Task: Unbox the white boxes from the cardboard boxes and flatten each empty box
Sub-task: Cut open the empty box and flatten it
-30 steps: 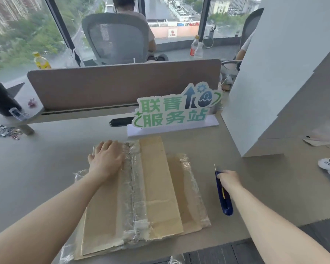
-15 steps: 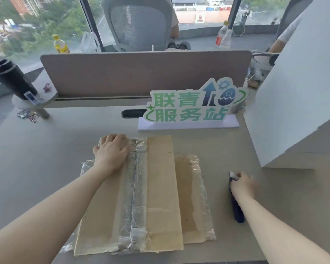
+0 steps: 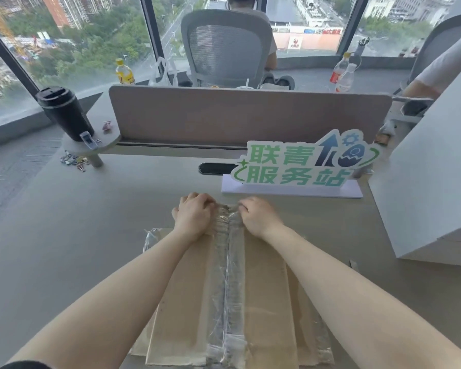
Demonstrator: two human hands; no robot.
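Grey desk [image 3: 91,249], window wall [image 3: 91,49], divider panel [image 3: 250,115].

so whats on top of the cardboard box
Clear tape runs along its centre seam; the left hand and right hand grip its far end. The cardboard box stays closed, hiding any contents.
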